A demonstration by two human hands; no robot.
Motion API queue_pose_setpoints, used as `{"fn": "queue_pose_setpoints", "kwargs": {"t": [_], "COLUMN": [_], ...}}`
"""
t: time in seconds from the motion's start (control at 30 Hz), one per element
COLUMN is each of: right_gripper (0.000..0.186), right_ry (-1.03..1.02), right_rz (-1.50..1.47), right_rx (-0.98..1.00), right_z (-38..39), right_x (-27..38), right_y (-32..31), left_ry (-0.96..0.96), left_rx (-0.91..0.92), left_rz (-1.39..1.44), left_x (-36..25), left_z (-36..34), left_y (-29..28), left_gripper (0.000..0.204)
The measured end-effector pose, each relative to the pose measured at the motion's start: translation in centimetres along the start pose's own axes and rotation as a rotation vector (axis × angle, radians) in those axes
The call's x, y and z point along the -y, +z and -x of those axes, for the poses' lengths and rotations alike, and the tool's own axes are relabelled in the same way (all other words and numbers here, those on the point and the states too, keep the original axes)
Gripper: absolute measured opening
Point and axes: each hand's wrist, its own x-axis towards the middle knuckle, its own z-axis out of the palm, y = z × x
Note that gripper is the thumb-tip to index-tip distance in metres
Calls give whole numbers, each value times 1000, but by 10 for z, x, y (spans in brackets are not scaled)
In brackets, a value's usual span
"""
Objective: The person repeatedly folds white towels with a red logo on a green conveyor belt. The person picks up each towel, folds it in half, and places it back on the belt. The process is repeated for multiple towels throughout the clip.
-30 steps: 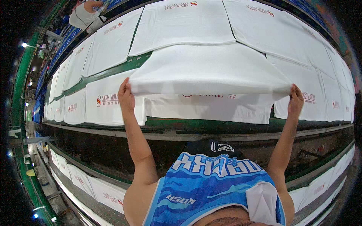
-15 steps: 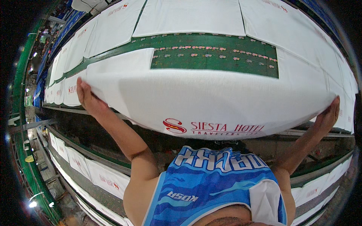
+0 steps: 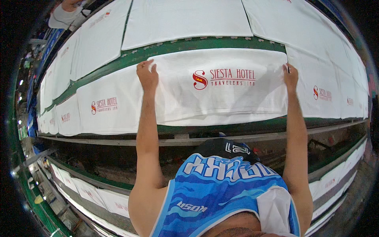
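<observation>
A white cloth (image 3: pixel 221 100) with a red printed emblem and lettering lies across the green table surface in front of me, its far edge slightly bowed. At the cloth's far left corner, my left hand (image 3: pixel 147 77) is closed with its fingertips on the edge. My right hand (image 3: pixel 291 77) pinches the far right corner in the same way. Both arms reach straight out, and a soft shadow falls on the cloth beside the right hand. Faint ripples run along its lower part.
Matching printed white cloths flank it on the left (image 3: pixel 108 104) and right (image 3: pixel 323 94). Beyond a green strip (image 3: pixel 213 41) lies another row of white cloths (image 3: pixel 185 19). A metal rail (image 3: pixel 173 140) runs along the near edge. At the far left, part of another person (image 3: pixel 65 15) shows.
The cloth, formerly held up and sagging toward me, now lies over the bare green patch. Both hands have moved inward and away from me, and the print has come to face up.
</observation>
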Motion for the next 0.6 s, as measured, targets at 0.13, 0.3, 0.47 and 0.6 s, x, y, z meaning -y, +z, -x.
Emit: {"fn": "queue_pose_setpoints", "kwargs": {"t": [0.13,0.3,0.47,0.6], "right_gripper": [37,40,57,56], "right_ry": [-200,216,243,440], "right_rz": [141,160,292,158], "right_rx": [8,52,-51,-40], "right_z": [108,203,216,205], "right_x": [39,43,25,4], "right_y": [-31,-82,-85,-81], "left_ry": [134,-22,296,511], "left_rx": [176,220,429,496], "left_rz": [34,63,211,275], "left_x": [-67,-68,-91,-140], "left_z": [86,172,208,193], "left_y": [-29,-74,-75,-40], "left_gripper": [29,23,27,37]}}
